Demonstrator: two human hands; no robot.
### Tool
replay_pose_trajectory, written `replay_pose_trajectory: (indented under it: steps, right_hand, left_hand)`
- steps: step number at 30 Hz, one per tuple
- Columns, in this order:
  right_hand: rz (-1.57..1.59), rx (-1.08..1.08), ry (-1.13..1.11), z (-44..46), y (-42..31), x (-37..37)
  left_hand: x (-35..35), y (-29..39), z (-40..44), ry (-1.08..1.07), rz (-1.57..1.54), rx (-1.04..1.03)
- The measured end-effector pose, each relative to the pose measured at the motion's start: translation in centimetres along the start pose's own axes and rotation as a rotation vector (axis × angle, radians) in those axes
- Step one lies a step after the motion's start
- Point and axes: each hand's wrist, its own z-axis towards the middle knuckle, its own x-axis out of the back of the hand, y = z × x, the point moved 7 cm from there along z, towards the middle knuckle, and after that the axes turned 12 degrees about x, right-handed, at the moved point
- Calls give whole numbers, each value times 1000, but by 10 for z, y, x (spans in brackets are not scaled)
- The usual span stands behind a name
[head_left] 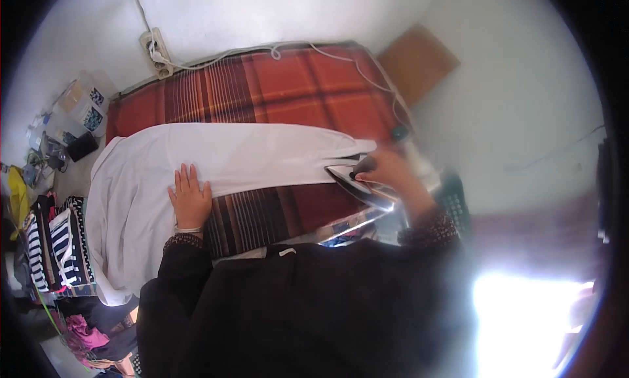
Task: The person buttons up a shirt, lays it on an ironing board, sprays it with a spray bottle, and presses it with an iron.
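A white garment [242,152] lies stretched across a red and brown plaid cloth [282,83], its narrow end toward the right. My left hand [190,198] rests flat on the garment's lower edge, fingers spread. On the right, my right hand [383,170] is wrapped round the handle of an iron [357,189]. The iron's tip touches or overlaps the garment near its narrow end, while its rear reaches over the cloth's front edge. Whether its soleplate lies flat cannot be made out.
A power strip [156,53] on the back wall has a white cord [229,53] running along the cloth's rear edge. Plastic containers [85,109] and a black box [82,146] stand at the left. Folded striped clothes [59,247] sit at lower left.
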Motion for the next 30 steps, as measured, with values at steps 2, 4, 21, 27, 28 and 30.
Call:
replay_pose_trajectory:
  steps: [2, 4, 21, 27, 28, 30]
  right_hand:
    - [295, -2, 56, 12, -1, 28]
    - [480, 119, 103, 29, 5, 75]
    - [681, 238, 657, 357, 241, 96]
    - [1303, 2, 571, 301, 175, 84]
    - [1318, -28, 506, 323, 197, 70]
    - [1089, 156, 462, 374, 245, 52]
  left_hand:
    - [7, 4, -5, -2, 20, -6]
    - [15, 13, -18, -20, 52, -34]
    - [39, 83, -99, -195, -133, 98]
    - [43, 82, -95, -194, -103, 135]
    - [44, 81, -95, -191, -96, 159]
    - [43, 82, -96, -207, -104, 148]
